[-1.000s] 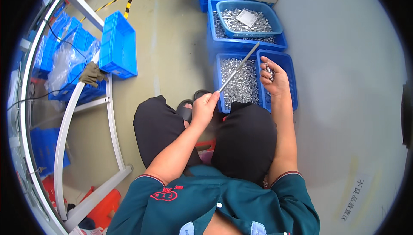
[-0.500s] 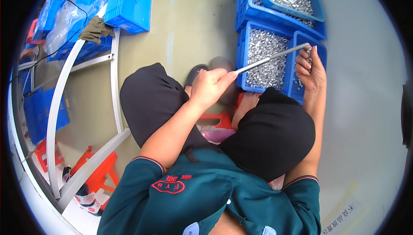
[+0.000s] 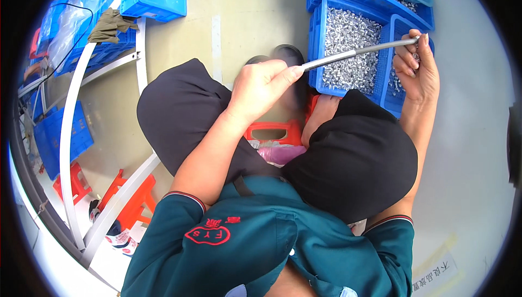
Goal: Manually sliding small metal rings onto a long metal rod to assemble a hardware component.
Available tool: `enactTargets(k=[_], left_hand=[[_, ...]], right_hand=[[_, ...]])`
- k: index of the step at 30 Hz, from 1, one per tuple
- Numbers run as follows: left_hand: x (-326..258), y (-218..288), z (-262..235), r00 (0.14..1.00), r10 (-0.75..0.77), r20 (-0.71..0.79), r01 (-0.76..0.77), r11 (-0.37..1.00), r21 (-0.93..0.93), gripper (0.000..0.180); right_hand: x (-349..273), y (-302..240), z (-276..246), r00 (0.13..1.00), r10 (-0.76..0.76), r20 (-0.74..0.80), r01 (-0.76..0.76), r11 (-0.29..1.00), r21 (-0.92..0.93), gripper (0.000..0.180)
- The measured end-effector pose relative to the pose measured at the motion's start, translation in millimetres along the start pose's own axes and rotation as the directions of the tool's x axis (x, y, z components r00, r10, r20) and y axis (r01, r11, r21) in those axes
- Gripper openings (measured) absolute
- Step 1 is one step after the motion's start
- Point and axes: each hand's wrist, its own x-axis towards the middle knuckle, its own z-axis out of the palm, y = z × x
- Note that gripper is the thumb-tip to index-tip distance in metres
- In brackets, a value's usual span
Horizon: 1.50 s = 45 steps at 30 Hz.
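Beige floor [image 3: 247, 14] beneath blue bins [image 3: 317, 47] and dark sandals [image 3: 289, 53].

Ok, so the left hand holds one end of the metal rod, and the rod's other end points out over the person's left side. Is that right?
Not quite: in the head view, the metal rod reaches across to the person's right, its other end up at the right hand. The left hand does hold one end.

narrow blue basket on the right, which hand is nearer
Right. The right hand appears over the narrow basket; the left hand, gripping the rod, is left of the wider basket.
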Motion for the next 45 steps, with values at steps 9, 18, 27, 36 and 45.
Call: enactTargets(k=[9,18,27,36,45], left_hand=[[1.5,3.4,1.2,0.998,-0.049,-0.026,0.048,0.998,-0.045,0.041],[5.8,9.5,35.0,1.000,0.013,0.007,-0.013,1.000,0.002,0.037],[10.2,22.6,36.9,0.979,0.180,-0.095,-0.171,0.981,0.090,0.042],[12.5,13.2,40.5,0.998,0.019,-0.052,-0.016,0.998,0.067,0.046],[9.2,12.6,41.9,0.992,0.062,-0.110,-0.054,0.996,0.072,0.040]], right_hand=[[-2.7,-6.9,7.8,0.999,-0.050,0.006,0.050,0.991,-0.126,0.023],[0.3,1.4,6.9,0.951,-0.215,-0.221,0.209,0.977,-0.049,0.020],[-11.7,-15.6,10.7,0.988,-0.061,-0.142,0.015,0.952,-0.305,0.019],[-23.1,14.2,14.9,0.921,0.372,-0.112,-0.388,0.877,-0.284,0.034],[-22.5,-6.2,-5.1,0.951,0.164,-0.262,-0.151,0.986,0.071,0.017]])
